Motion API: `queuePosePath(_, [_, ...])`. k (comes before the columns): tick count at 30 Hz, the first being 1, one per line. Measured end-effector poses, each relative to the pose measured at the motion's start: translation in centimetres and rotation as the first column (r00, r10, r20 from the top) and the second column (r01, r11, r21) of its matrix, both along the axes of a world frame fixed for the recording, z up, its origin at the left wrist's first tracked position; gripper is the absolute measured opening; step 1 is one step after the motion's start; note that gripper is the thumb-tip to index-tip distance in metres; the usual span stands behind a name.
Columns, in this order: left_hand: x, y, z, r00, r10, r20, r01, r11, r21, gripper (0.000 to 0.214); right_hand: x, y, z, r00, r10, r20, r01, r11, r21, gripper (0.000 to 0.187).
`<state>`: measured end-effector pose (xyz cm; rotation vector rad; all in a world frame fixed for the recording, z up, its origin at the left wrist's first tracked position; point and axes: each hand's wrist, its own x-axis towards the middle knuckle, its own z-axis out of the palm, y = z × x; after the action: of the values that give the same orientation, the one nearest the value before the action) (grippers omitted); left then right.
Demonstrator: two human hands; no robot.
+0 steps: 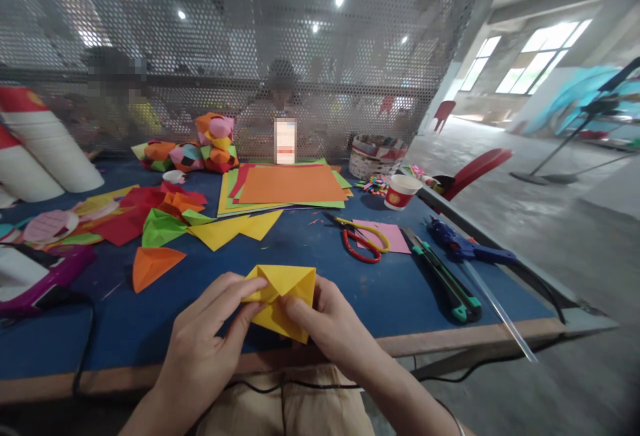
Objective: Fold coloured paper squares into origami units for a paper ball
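Observation:
A folded sheet of yellow paper (287,281) is held just above the near edge of the blue tabletop. My left hand (213,319) pinches its left corner between thumb and fingers. On the other side, my right hand (327,313) grips the paper, its thumb pressing on the front near the middle and its fingers partly hidden behind. Two flaps of the paper meet in a point near that thumb. Left of my hands lies a folded orange paper piece (156,267). Yellow paper triangles (227,228) rest beyond the hands.
Stacked coloured sheets (295,185) lie at the back. Scissors (363,239), green-black utility knives (443,279) and a blue glue gun (465,243) with a clear glue stick are on the right. A paper cup (401,191) and woven basket (377,156) stand behind them. A purple device (45,283) is left.

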<state>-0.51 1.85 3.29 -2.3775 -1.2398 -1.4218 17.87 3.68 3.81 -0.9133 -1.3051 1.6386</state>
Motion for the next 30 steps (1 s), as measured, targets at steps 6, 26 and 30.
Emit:
queuePosePath(6, [0.1,0.1,0.0,1.000,0.017,0.010,-0.017,0.999,0.040,0.018,-0.1,0.0,-0.2,1.000,0.012,0.017,-0.012,1.000,0.008,0.030])
queuePosePath(26, [-0.3,0.1,-0.7,0.997,0.076,-0.019,-0.075,0.995,0.062,0.009,-1.0,-0.6,-1.7,0.919,-0.262,0.294,0.085,0.861,0.502,0.018])
queuePosePath(30, [-0.2,-0.1,-0.8,0.995,0.100,-0.016,-0.099,0.993,0.067,0.010,-0.9,-0.7,-1.6,0.922,-0.257,0.290,0.056,0.829,0.556,0.021])
